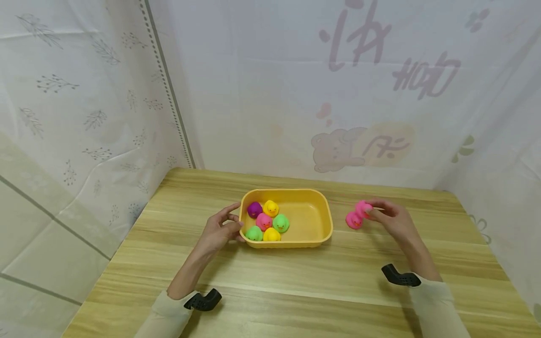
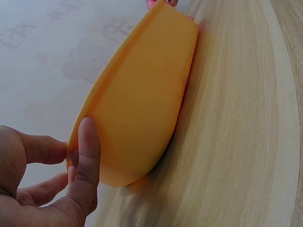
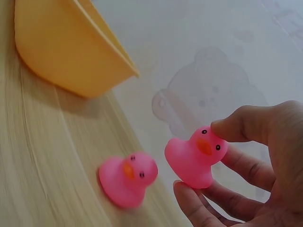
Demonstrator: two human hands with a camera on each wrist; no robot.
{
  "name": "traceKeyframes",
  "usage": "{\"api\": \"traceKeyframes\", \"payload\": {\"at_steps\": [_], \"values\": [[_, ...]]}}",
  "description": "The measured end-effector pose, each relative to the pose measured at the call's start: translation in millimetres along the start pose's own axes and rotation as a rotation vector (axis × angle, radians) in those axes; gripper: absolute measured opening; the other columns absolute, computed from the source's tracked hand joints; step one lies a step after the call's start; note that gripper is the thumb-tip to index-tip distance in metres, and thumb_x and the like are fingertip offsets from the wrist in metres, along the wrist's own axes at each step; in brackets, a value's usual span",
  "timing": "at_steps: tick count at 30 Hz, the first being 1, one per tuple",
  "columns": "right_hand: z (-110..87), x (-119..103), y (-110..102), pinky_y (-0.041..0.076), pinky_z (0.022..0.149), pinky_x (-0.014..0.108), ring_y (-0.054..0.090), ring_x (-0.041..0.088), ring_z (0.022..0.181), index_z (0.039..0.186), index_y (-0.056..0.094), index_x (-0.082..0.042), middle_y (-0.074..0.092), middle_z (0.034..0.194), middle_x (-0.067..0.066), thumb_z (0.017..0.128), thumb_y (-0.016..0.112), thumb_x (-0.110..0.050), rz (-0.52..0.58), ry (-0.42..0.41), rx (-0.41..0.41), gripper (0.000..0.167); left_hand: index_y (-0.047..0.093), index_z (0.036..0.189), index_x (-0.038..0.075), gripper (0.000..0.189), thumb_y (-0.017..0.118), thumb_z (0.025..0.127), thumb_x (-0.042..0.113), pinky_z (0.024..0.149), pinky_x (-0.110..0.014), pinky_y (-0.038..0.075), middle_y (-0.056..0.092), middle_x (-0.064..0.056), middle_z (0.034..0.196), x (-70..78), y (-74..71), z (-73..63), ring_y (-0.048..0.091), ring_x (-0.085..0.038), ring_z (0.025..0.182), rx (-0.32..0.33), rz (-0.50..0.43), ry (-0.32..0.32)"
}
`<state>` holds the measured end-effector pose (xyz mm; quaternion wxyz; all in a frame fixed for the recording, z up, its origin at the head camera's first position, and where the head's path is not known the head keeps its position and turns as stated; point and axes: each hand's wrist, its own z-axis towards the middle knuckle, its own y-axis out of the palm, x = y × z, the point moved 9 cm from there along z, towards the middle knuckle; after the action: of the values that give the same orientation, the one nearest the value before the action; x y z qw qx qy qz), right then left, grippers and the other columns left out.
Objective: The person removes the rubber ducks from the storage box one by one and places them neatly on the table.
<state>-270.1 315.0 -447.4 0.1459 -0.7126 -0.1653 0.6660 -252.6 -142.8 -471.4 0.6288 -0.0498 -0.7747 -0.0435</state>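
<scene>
A yellow-orange plastic basin (image 1: 310,218) stands on the table, with my left hand (image 1: 219,231) pinching its left end at the rim. Inside, toward the left, sit a purple rubber duck (image 1: 255,210), a pink one (image 1: 264,221), two yellow ones and two green ones. Right of the basin, my right hand (image 1: 395,221) holds a pink rubber duck (image 3: 191,158) between thumb and fingers, raised over the tabletop. Close beside it, a second pink duck (image 3: 125,182) rests on the wood. In the left wrist view the basin's side (image 2: 137,90) hides the ducks within.
The wood-grain table (image 1: 296,291) ends at a far edge against a printed white curtain (image 1: 262,94). Another curtain with leaf prints (image 1: 93,94) hangs at the left. A black wrist mount (image 1: 204,300) sticks out from the left sleeve, another (image 1: 401,276) from the right.
</scene>
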Motion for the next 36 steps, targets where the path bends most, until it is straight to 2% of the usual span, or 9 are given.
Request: {"api": "traceKeyframes", "payload": {"at_steps": [8, 13, 16, 20, 23, 30, 32, 36], "values": [[-1.5, 19, -16, 0.057, 0.095, 0.018, 0.06, -0.007, 0.106, 0.139, 0.061, -0.008, 0.062, 0.126, -0.012, 0.097, 0.065, -0.05, -0.053, 0.056, 0.013, 0.059, 0.042, 0.155, 0.01, 0.064, 0.061, 0.096, -0.004, 0.07, -0.032, 0.068, 0.049, -0.011, 0.108, -1.0, -0.6, -0.5, 0.066, -0.017, 0.07, 0.009, 0.002, -0.007], [-0.8, 33, -21, 0.057, 0.095, 0.021, 0.055, -0.003, 0.109, 0.141, 0.059, -0.011, 0.058, 0.137, 0.002, 0.097, 0.063, -0.056, -0.106, 0.123, 0.001, 0.064, 0.043, 0.155, 0.011, 0.064, 0.062, 0.095, -0.004, 0.069, -0.031, 0.068, 0.049, -0.011, 0.107, -1.5, -0.9, 0.0, 0.065, -0.018, 0.069, 0.015, -0.001, -0.012], [0.0, 42, -21, 0.055, 0.092, 0.018, 0.055, -0.001, 0.108, 0.141, 0.059, -0.012, 0.057, 0.141, 0.007, 0.096, 0.063, -0.058, -0.127, 0.153, 0.0, 0.064, 0.043, 0.155, 0.011, 0.064, 0.062, 0.095, -0.004, 0.069, -0.031, 0.068, 0.049, -0.011, 0.107, -1.2, -0.8, 0.5, 0.065, -0.019, 0.069, 0.016, -0.001, -0.012], [2.0, 50, -21, 0.052, 0.088, 0.014, 0.057, -0.005, 0.104, 0.139, 0.061, -0.012, 0.059, 0.141, 0.011, 0.097, 0.064, -0.055, -0.155, 0.144, -0.001, 0.06, 0.043, 0.155, 0.01, 0.064, 0.062, 0.095, -0.003, 0.069, -0.032, 0.068, 0.049, -0.011, 0.108, -1.9, -0.7, 0.7, 0.066, -0.019, 0.069, 0.016, 0.002, -0.014], [2.9, 53, -20, 0.053, 0.089, 0.016, 0.059, -0.004, 0.105, 0.139, 0.061, -0.011, 0.06, 0.142, 0.014, 0.098, 0.063, -0.053, -0.174, 0.127, -0.001, 0.058, 0.043, 0.155, 0.011, 0.064, 0.062, 0.095, -0.004, 0.07, -0.032, 0.068, 0.049, -0.011, 0.108, -2.7, -0.2, 0.6, 0.066, -0.018, 0.071, 0.013, 0.001, -0.016], [1.4, 54, -17, 0.048, 0.106, 0.044, 0.052, 0.028, 0.13, 0.139, 0.061, -0.01, 0.058, 0.144, 0.018, 0.097, 0.061, -0.057, -0.193, 0.129, 0.002, 0.063, 0.042, 0.155, 0.009, 0.063, 0.061, 0.096, -0.004, 0.071, -0.032, 0.068, 0.048, -0.012, 0.109, -2.3, -0.2, 0.1, 0.067, -0.018, 0.073, 0.012, 0.007, -0.011], [0.5, 54, -15, 0.049, 0.106, 0.044, 0.054, 0.027, 0.128, 0.139, 0.061, -0.011, 0.059, 0.143, 0.017, 0.097, 0.061, -0.059, -0.19, 0.133, -0.008, 0.063, 0.043, 0.155, 0.01, 0.063, 0.062, 0.096, -0.004, 0.071, -0.032, 0.068, 0.049, -0.012, 0.109, -2.3, -0.3, 0.2, 0.067, -0.018, 0.073, 0.015, 0.006, -0.013], [-1.4, 53, -15, 0.053, 0.097, 0.03, 0.058, 0.009, 0.113, 0.136, 0.063, -0.013, 0.063, 0.138, 0.013, 0.097, 0.061, -0.059, -0.212, 0.132, -0.016, 0.061, 0.042, 0.155, 0.008, 0.063, 0.062, 0.096, -0.004, 0.07, -0.031, 0.068, 0.049, -0.012, 0.108, -1.3, 0.1, 0.0, 0.067, -0.017, 0.072, 0.011, 0.002, -0.009]]}}
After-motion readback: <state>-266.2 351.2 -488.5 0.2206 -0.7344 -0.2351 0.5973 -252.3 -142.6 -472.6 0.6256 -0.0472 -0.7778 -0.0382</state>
